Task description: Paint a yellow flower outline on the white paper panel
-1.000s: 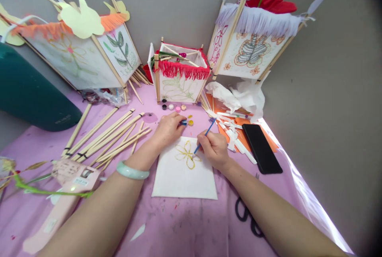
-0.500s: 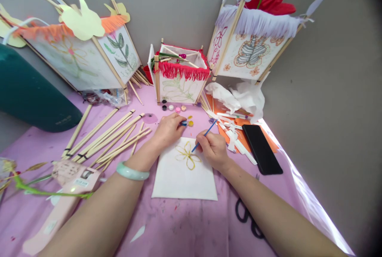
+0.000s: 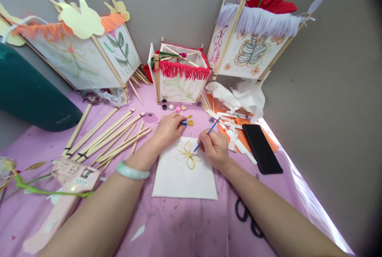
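Observation:
A white rectangular panel (image 3: 185, 181) lies on the purple cloth, with a yellow five-petalled flower outline (image 3: 191, 163) painted on its upper half. My right hand (image 3: 215, 148) pinches a thin blue paintbrush (image 3: 209, 131); its tip is at the flower's right side, near the centre. Beyond the panel's top left corner, my left hand (image 3: 170, 129) has its fingertips together at small paint pots. A yellow pot (image 3: 190, 123) shows just right of those fingertips, beside a blue one they partly hide. Several more pots, including a pink one (image 3: 178, 109), stand farther back.
Painted paper lanterns stand at the back left, centre (image 3: 182, 90) and right. Wooden sticks (image 3: 110, 133) and a pink glue gun (image 3: 77, 181) lie left. On the right are paper scraps, a black phone (image 3: 262, 148) and scissors (image 3: 242, 210) partly under my right forearm.
My right hand has shifted slightly right, and the brush tip has moved a little with it. My left hand stays at the pots.

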